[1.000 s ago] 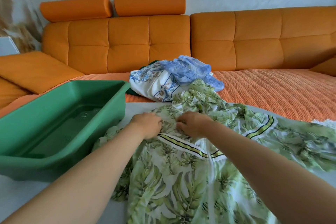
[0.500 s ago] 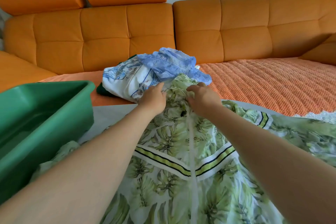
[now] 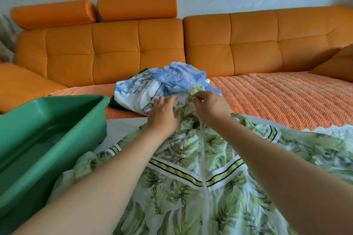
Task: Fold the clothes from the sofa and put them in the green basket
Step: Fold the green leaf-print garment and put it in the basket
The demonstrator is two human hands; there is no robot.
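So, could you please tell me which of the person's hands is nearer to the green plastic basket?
Left. The left hand lies on the green leaf-print garment just right of the green plastic basket; the right hand pinches that garment farther right.

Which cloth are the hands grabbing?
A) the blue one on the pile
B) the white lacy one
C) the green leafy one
C: the left hand and the right hand both pinch the top edge of the green leafy cloth spread on the table.
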